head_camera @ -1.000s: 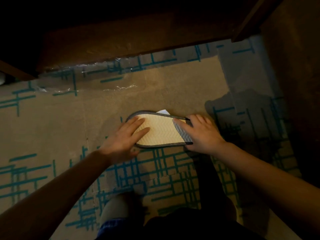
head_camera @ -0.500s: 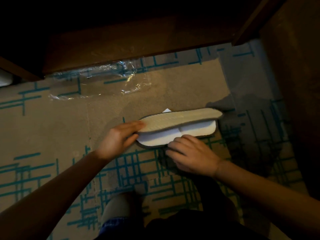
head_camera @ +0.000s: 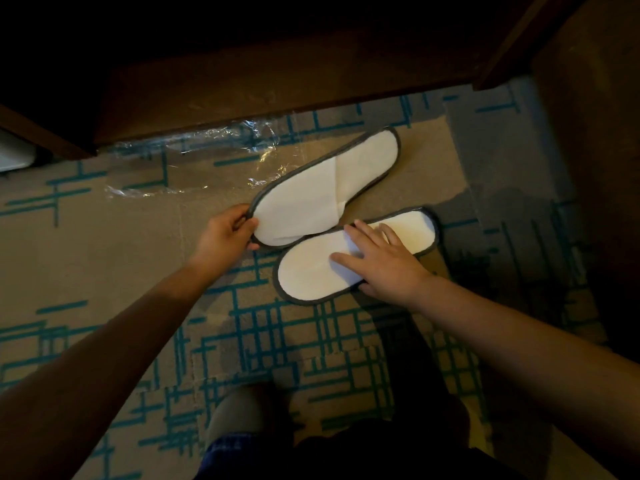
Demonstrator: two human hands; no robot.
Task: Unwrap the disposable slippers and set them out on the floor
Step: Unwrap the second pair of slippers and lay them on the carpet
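Note:
Two white slippers with grey trim lie flat on the patterned carpet. The far slipper (head_camera: 325, 188) slants up to the right, and my left hand (head_camera: 225, 233) pinches its toe edge at the left end. The near slipper (head_camera: 311, 271) lies just below it, its toe partly under the far one. My right hand (head_camera: 381, 261) rests flat on the near slipper's middle with fingers spread. The clear plastic wrapper (head_camera: 194, 157) lies crumpled on the carpet behind, along the furniture base.
Dark wooden furniture (head_camera: 277, 74) runs across the back, and a dark wooden panel (head_camera: 588, 168) stands at the right. The tan carpet (head_camera: 86, 254) has teal line patterns. My knees (head_camera: 242, 427) are at the bottom of the view.
The stacked pair has been separated: my left hand swung the top slipper over and away so its white side faces up. My right hand moved onto the lower slipper.

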